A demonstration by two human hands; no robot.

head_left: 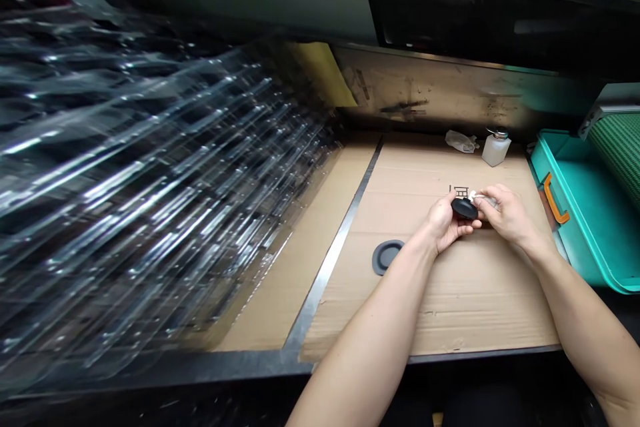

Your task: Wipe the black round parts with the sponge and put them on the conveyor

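Smooth black plastic disc [465, 209]

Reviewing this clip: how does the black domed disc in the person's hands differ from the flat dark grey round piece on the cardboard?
The black domed disc is held between the left hand and right hand, while the flat dark grey round piece lies on the cardboard sheet apart from both hands. The black disc looks thicker; the grey piece has a paler rim. Both are dark and round.

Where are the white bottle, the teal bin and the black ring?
White bottle [497, 151]: head view, on its body.
Teal bin [593, 265]: head view, on its near wall.
Black ring [379, 259]: head view, on its left rim.
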